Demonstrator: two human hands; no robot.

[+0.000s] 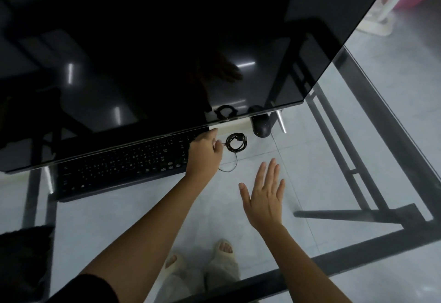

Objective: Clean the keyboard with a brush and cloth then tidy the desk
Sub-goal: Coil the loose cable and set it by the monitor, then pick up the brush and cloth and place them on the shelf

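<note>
The desk top [322, 150] is clear glass, smooth and faintly reflective, on a frame [358, 214] of matt black metal bars. The monitor [167, 52] has a glossy black screen that mirrors light streaks. The keyboard [119, 166] looks like matt black plastic. The coiled cable [236, 142] has a smooth black sheath. The mouse [262, 128] is black with a slight sheen. A monitor foot [281, 121] is brushed silver metal.

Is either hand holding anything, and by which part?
The left hand pinches the loose end of the coiled black cable in its fingers. The right hand is open and holds nothing.
</note>
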